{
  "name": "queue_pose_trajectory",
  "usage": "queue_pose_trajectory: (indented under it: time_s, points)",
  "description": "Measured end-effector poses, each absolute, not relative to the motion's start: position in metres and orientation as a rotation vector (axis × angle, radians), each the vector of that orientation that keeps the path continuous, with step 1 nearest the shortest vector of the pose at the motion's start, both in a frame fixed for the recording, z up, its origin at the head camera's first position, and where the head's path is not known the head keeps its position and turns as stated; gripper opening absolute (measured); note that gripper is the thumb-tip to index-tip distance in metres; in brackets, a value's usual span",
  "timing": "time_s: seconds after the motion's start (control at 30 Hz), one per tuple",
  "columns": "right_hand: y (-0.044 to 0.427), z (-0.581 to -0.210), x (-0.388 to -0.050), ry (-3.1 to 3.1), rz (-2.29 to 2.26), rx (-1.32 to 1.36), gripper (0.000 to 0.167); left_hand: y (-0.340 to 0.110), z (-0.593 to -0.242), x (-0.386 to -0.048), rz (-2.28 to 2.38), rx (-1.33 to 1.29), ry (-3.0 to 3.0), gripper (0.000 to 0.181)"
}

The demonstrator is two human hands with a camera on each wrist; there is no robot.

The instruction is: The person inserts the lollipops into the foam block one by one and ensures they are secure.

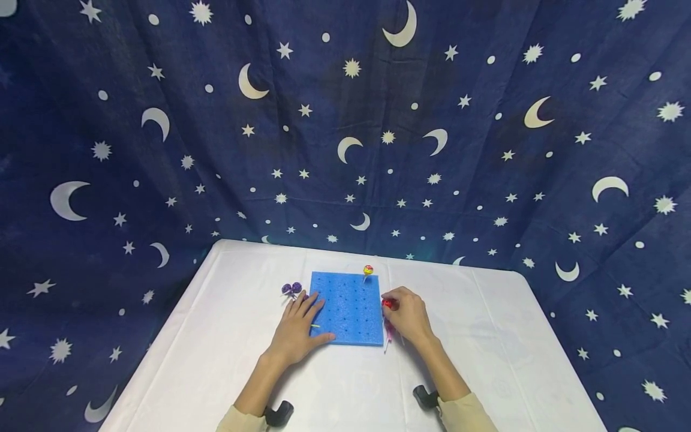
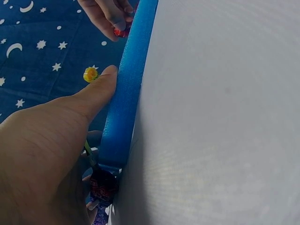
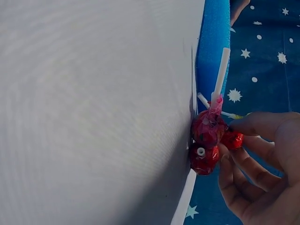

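Note:
A blue foam block [image 1: 351,309] with rows of small holes lies flat on the table. My left hand [image 1: 296,333] rests over its left edge with fingers spread, thumb at the near edge [image 2: 101,91]. Just right of the block, my right hand [image 1: 408,315] pinches a red-wrapped lollipop [image 3: 233,139] between thumb and fingers. Against it lie two more red lollipops, one with a pinkish wrapper [image 3: 208,127] and one below [image 3: 204,159], their white sticks pointing out. A yellow-and-red lollipop [image 1: 368,270] stands upright in the block's far right corner.
Purple-wrapped lollipops [image 1: 292,288] lie left of the block, beside my left fingers; a dark-wrapped one [image 2: 103,186] shows under that hand. The white-covered table [image 1: 475,336] meets a dark blue curtain [image 1: 302,150] with moons and stars behind it.

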State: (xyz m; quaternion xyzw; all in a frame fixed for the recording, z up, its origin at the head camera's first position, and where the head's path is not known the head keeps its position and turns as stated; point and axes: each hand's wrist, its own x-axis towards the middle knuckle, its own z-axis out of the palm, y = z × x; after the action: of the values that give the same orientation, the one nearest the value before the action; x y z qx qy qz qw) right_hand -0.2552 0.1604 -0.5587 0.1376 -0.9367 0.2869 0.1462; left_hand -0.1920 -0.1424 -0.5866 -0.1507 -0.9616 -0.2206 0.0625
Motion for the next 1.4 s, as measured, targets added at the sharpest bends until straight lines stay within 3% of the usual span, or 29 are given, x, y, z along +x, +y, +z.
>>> queue_pose_trajectory:
  time_s: [0.53,1.4]
  points:
    - [0.164,-0.553,-0.251,-2.658,0.975,0.431,0.015,-0.143,-0.588,-0.191,-0.682,-0.458,-2.89,0.091]
    - [0.162,-0.535,-0.252,-2.439,1.117,0.458,0.025,-0.142,-0.587,-0.191,-0.689,-0.47,-2.871,0.09]
